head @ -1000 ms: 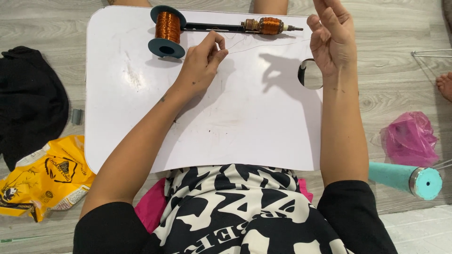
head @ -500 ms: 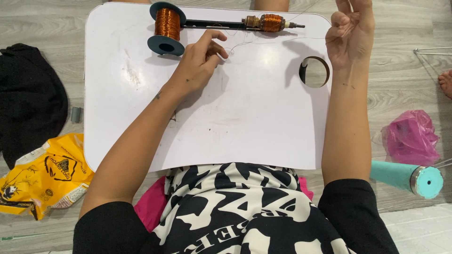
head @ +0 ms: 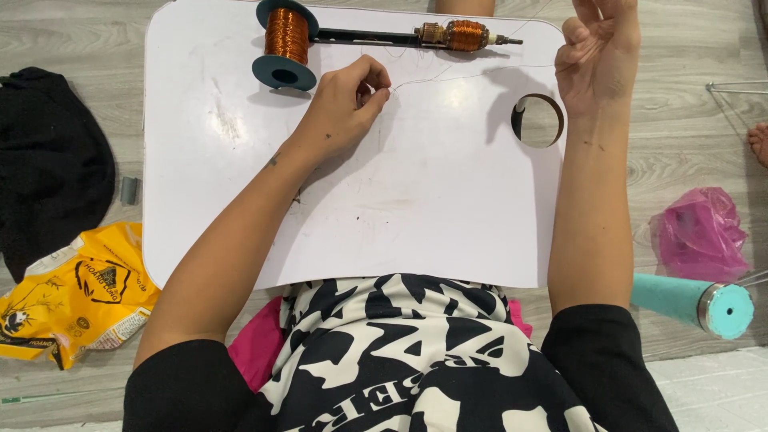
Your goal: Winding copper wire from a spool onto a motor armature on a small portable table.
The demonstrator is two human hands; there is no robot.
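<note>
Before you: one white worktop (head: pixel 400 208) with one round hole (head: pixel 538 121), one spool of copper wire (head: pixel 286 44), one wound motor rotor (head: pixel 460 35) and one thin wire strand (head: pixel 472 74). On the floor: one yellow bag (head: pixel 72 292), one pink bag (head: pixel 700 234), one black cloth (head: pixel 48 168), one teal bottle (head: pixel 696 300).

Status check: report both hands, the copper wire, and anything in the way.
Left hand pinching thin wire on white board. Right hand raised, fingers curled, wire running toward it. Copper spool and wound armature beyond; nothing blocking.

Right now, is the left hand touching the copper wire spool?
No, the left hand pinches a thin wire on the white tray, apart from the spool.
</note>
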